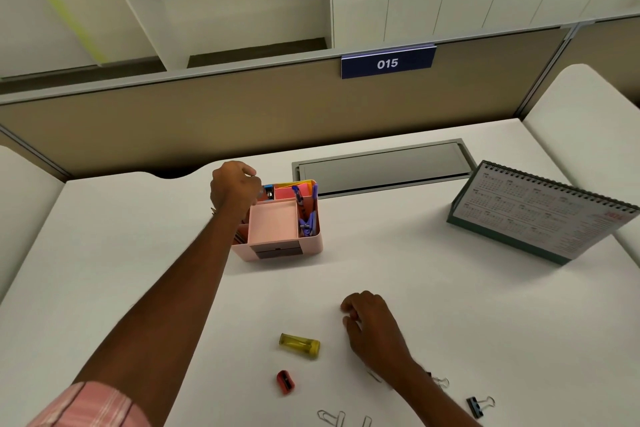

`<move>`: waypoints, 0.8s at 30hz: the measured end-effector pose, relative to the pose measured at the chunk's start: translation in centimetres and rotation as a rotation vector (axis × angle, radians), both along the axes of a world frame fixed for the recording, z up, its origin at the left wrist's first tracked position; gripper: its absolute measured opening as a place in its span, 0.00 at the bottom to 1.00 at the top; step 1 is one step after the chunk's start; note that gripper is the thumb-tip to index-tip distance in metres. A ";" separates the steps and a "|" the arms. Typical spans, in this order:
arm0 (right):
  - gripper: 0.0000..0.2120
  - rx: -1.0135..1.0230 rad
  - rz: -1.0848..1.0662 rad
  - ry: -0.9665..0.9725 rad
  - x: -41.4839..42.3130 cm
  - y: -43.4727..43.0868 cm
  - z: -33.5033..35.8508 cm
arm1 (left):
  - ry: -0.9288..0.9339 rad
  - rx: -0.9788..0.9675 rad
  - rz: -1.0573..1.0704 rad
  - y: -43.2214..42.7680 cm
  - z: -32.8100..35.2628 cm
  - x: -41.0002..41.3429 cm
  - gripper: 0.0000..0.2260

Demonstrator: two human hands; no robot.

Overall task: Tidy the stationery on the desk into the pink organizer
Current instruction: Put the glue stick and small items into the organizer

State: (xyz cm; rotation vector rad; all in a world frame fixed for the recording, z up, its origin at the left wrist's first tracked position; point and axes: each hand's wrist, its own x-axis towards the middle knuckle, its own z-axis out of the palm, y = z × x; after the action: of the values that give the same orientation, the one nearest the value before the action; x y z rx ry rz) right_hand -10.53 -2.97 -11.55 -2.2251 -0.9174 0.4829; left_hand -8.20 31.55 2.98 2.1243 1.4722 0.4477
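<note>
Organizer: the pink organizer (277, 248) sits mid-desk, within reach of our left arm.
Left hand (233, 189): arm outstretched and fingers curled over the rear-left compartment. We cannot tell if they pinch anything.
Right hand (372, 322): rests on the desk (138, 236) with fingers loosely curled, holding nothing.
Loose: yellow tube (299, 344), red sharpener (285, 381), paper clips (330, 418), binder clip (476, 406) — all near our right hand, probably next.

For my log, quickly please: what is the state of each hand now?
Left hand: fingers curled above the pink organizer; cannot tell if it holds anything.
Right hand: loosely curled on the desk, holding nothing.
</note>
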 end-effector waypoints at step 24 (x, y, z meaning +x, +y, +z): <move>0.08 0.017 -0.003 -0.037 -0.3 0.0 0.1 | 0.278 -0.248 -0.027 -1.0 -1.6 1.3 0.08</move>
State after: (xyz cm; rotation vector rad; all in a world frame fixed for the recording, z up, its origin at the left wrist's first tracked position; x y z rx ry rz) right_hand -10.86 -2.92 -11.47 -2.2266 -0.9341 0.4326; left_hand -6.94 30.56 1.43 2.0626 1.5537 -0.0444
